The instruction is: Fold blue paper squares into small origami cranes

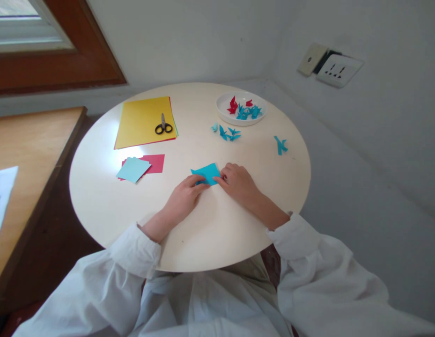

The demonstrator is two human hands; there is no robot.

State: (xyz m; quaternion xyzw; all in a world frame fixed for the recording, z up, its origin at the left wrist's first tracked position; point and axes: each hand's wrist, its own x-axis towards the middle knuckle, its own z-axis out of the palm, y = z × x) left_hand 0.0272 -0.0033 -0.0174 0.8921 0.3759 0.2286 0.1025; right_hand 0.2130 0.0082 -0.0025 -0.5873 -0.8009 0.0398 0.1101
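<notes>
A small blue sheet of paper (pixel 208 172), partly folded, lies on the round white table between my hands. My left hand (pixel 189 189) grips its lower left edge, thumb and fingers closed on it. At its right edge, my right hand (pixel 237 180) pinches the paper between thumb and curled fingers. Beyond my hands sit several blue folded paper cranes (pixel 232 135) and one paler folded piece (pixel 214 127). Fingertips cover part of the sheet's lower edge.
A white plate (pixel 222 116) with red and blue paper cranes stands at the back. Black-handled scissors (pixel 163 125) rest on yellow paper sheets (pixel 140 119). Pale blue squares (pixel 134 169) overlap pink paper (pixel 157 164) at left. Blue paper strips (pixel 281 145) lie at right.
</notes>
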